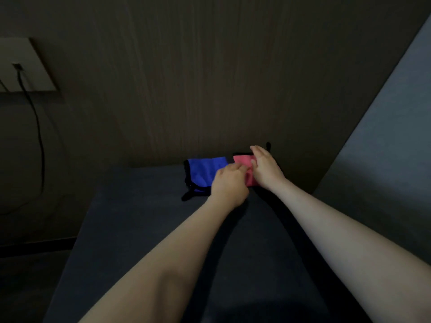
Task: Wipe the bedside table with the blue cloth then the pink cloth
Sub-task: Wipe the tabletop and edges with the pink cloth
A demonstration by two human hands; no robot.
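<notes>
two bare forearms come up from the bottom edge of the view and run over the dark worktop (144, 229), converging toward its far edge. the near and middle parts of the worktop surface are dim and show nothing but the shadows of the arms. the left hand (229, 183) sits just short of the far edge, knuckles up, fingers curled in, with the fingertips pinching at the near left edge of the pink cloth (243, 165); its wrist and palm overlap the right side of the blue cloth (205, 172), though whether it presses on that cloth cannot be told. the right hand (264, 170) lies on top of the pink cloth, palm down, fingers partly spread and reaching toward the wall, so it covers most of the cloth's right side; it looks flattened on the cloth rather than closed round it. the two cloths lie side by side at the far edge of the worktop, blue to the left and pink to the right, touching or nearly so. the blue cloth has a black border and a black loop trailing off its near left corner. behind them rises a dark wood-grain wall panel (210, 78). far to the left a pale wall plate (25, 64) holds a black cable (38, 127) that hangs down.
</notes>
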